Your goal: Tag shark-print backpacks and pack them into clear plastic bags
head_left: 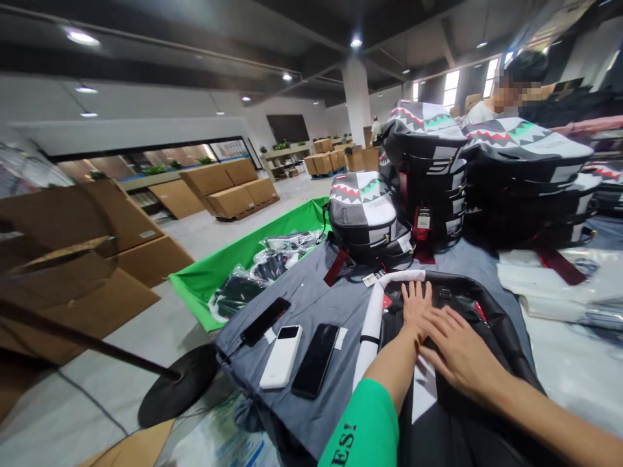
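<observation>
A black and white backpack (467, 415) lies flat on the grey cloth of the table (335, 298) in front of me. My left hand (416, 303) rests on its upper part, fingers spread and pointing away from me. Beside it, partly over the left wrist, my right hand (452, 344) lies flat with its fingers stretched out. Neither hand grips anything. A paper tag (372, 279) sticks out at the bag's top left corner. Left of the bag are a white power bank (281, 357), a black phone (315, 360) and another dark phone (265, 321).
Stacked backpacks (363, 214) with zigzag teeth prints stand at the table's far side. Clear plastic bags (579, 324) lie to the right. A green-sided bin (195, 292) holds wrapped goods. A round stand base (178, 383) and cardboard boxes (141, 259) are leftward. A person (511, 91) is behind the stacks.
</observation>
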Demonstrator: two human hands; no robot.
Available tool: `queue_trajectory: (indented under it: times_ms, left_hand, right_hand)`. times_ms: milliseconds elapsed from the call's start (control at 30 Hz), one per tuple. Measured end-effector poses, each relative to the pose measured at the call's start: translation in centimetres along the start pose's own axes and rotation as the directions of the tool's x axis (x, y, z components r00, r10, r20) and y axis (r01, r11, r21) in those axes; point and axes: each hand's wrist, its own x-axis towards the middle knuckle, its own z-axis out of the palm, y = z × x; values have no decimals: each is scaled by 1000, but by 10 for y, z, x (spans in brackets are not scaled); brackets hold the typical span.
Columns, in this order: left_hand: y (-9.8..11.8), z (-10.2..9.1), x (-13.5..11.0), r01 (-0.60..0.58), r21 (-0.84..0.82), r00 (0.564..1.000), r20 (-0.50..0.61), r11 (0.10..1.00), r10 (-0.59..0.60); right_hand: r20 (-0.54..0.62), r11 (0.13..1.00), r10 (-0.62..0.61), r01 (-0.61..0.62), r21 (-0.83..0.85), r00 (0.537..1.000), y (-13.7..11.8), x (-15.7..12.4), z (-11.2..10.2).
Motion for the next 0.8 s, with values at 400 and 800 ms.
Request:
queue_trajectory:
  times_ms: [400,800]
  left_hand:
    - [14,-105,-100,-507,-572,567,342,645,749]
    - [12,-69,-154,-772,-137,553,336,621,762]
  right_hand:
    - [-11,992,109,-108,69,994,10,-44,52]
    - [-19,968,-9,13,249,1000,-24,-60,-37]
